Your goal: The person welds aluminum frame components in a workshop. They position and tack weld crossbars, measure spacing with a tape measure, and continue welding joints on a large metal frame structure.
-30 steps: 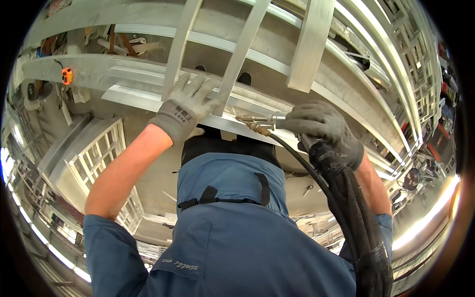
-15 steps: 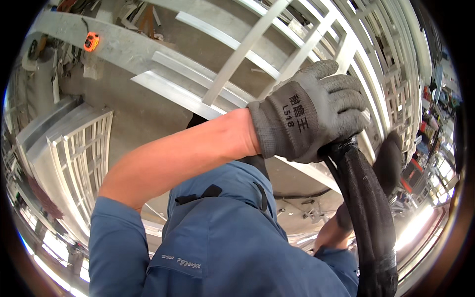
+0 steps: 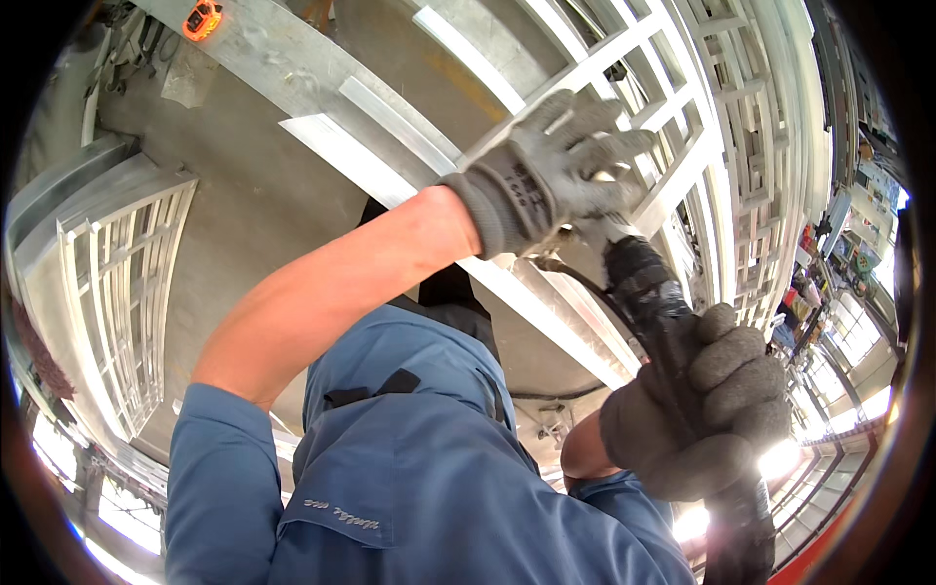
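Observation:
My right hand (image 3: 717, 409), in a grey glove, is wrapped round a thick black tape-wrapped tool handle (image 3: 645, 283). A black sleeve or hose continues from the handle toward the lower right edge. The tool's light-coloured front end lies close to my left hand (image 3: 561, 175), also gloved in grey. That hand's fingers are stretched and spread, slightly blurred; whether they touch the tool's end is hard to see. Beneath and beyond both hands lies a pale metal frame (image 3: 673, 192) of crossing bars.
An orange device (image 3: 203, 19) rests on a wide metal beam (image 3: 278, 68) at the far left. Slatted metal frames (image 3: 117, 302) stand at left, and more frames (image 3: 751, 146) are stacked at right. A dark cable (image 3: 565, 395) runs across the floor.
My left hand has moved left and away from the black sleeve, its fingers spreading. My right hand has come forward into fuller view, gripping the handle. The view has shifted.

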Demonstrator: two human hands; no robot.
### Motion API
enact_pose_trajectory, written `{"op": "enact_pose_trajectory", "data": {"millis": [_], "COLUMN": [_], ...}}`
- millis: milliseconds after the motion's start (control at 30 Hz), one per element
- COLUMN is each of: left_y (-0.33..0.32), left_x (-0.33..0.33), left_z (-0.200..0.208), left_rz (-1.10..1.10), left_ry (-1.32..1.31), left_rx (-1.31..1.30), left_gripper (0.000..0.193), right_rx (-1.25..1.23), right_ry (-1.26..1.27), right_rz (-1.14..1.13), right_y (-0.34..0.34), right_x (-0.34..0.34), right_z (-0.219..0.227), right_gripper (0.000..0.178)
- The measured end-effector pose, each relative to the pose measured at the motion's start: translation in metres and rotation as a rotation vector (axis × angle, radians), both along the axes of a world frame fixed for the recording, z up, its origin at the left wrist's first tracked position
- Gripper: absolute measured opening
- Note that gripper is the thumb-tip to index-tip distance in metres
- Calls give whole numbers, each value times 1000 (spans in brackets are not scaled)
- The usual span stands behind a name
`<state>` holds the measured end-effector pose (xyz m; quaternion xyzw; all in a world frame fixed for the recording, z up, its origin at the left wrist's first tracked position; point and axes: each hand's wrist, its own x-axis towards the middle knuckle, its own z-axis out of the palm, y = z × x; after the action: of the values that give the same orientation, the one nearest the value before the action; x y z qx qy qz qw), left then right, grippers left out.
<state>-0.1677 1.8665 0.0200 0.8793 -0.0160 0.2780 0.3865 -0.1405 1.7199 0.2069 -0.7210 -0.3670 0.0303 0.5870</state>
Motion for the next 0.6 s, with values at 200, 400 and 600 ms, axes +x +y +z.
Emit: {"op": "enact_pose_trajectory", "data": {"millis": [200, 400, 600], "left_y": [6, -2, -8], "left_x": [-21, -29, -28], "left_z": [-25, -52, -67], "left_rz": [15, 36, 29], "left_ry": [80, 206, 183], "left_rx": [-198, -119, -175], "left_gripper": [52, 58, 52], "right_rx": [161, 186, 213], "right_ry": [125, 168, 201], "right_rz": [136, 180, 283], "right_y": [24, 21, 16], "right_x": [-4, -1, 4], "right_z": [-29, -57, -75], "right_gripper": [45, 47, 40]}}
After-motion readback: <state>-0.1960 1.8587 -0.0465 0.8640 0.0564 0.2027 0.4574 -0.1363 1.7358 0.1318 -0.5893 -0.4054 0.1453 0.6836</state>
